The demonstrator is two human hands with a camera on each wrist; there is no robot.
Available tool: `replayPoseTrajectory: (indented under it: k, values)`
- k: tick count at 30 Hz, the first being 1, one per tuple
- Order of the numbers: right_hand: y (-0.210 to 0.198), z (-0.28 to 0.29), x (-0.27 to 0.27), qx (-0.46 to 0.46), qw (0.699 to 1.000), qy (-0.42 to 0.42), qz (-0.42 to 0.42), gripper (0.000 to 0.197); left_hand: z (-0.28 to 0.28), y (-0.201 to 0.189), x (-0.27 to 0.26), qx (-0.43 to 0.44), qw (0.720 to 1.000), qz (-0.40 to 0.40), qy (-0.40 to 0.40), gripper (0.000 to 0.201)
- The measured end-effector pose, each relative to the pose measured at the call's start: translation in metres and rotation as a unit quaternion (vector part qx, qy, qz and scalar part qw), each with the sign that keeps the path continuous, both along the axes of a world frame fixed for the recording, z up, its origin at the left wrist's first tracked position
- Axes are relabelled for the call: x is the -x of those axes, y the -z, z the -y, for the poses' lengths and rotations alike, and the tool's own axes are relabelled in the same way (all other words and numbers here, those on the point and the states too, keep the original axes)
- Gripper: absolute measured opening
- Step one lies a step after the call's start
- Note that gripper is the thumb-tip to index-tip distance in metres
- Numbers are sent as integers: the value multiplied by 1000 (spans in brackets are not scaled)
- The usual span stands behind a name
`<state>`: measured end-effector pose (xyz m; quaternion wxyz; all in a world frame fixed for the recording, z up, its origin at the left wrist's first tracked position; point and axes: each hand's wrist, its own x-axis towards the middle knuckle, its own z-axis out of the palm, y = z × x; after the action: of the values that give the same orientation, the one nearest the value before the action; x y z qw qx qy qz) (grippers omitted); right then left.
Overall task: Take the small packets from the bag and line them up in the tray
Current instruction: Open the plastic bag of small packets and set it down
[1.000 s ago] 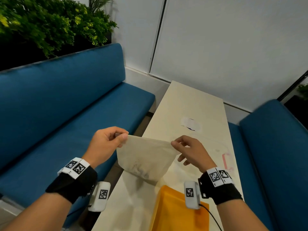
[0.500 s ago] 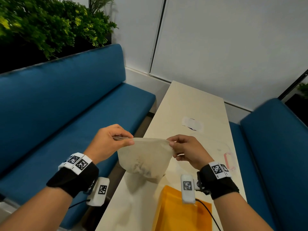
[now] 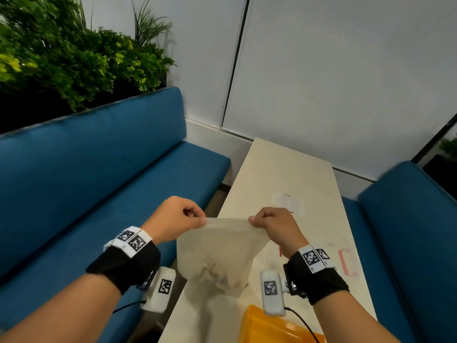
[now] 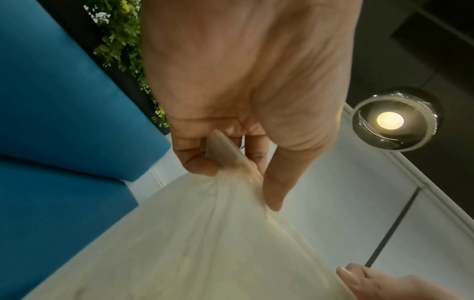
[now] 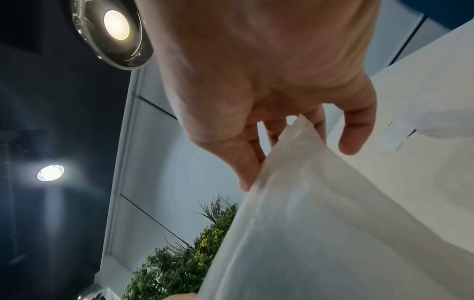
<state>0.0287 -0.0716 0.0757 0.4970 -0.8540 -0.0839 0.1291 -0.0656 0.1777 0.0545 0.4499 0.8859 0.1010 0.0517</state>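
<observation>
1. Right now L hand [image 3: 176,219] pinches the top-left corner of the bag [image 3: 217,256], thumb & curled fingers closed on the film. In the left wrist view a small tab of the corner pokes up between the fingers [image 4: 195,162], w/ the plastic bunched just below them.
2. R hand [image 3: 274,226] grips the top-right corner the same way: thumb on the near face, fingers curled behind. Right wrist view shows the corner sticking up past the fingers [image 5: 356,130], little finger a bit apart from the rest.
3. Bag hangs between both hands, top edge pulled taut & roughly level, held off the table [image 3: 284,169]. It's translucent, whitish; whether the mouth is open or sealed I can't tell.
4. Small packets [image 3: 215,273] show only as a dim, mottled cluster in the bag's bottom, sagging low. Count & colour unclear through the film.
5. Tray [image 3: 262,328], orange, sits on the table's near end, just below the bag & under the R wrist; only part of it is in frame.
6. Both wrists carry black bands w/ square coded tags & a white cam block each.
7. Further out on the table: a pale patch [image 3: 288,201] beyond the hands, a pink outline mark [image 3: 347,262] to the right.
8. Blue benches [image 3: 99,181] flank the table on both sides; green plants [image 3: 74,58] behind the left one, white wall panels at the far end.
</observation>
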Motion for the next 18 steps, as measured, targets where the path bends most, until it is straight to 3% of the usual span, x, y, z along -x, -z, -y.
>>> replayPoseTrajectory:
  k: [4, 6, 8, 12, 15, 18]
  values:
    - [-19, -14, -19, 7, 994, 30, 109, 29, 2, -29, -26, 139, 988, 19, -59, 11]
    - [-33, -23, -25, 52, 980, 39, 190, 25, 8, -50, -35, 225, 969, 41, -91, 8]
    - [-45, -27, -26, 77, 963, 42, 254, 23, 14, -67, -40, 258, 956, 74, -115, 6]
    - [-41, -18, -8, 127, 951, 16, 281, 19, 30, -57, -30, 204, 964, 109, -131, 9]
    - [-3, 2, 18, 191, 954, -26, 230, 17, 43, -10, -10, 92, 987, 71, -110, 15]
    - [41, 20, 48, 223, 960, -47, 165, 27, 54, 41, 18, -21, 998, 20, -62, 16]
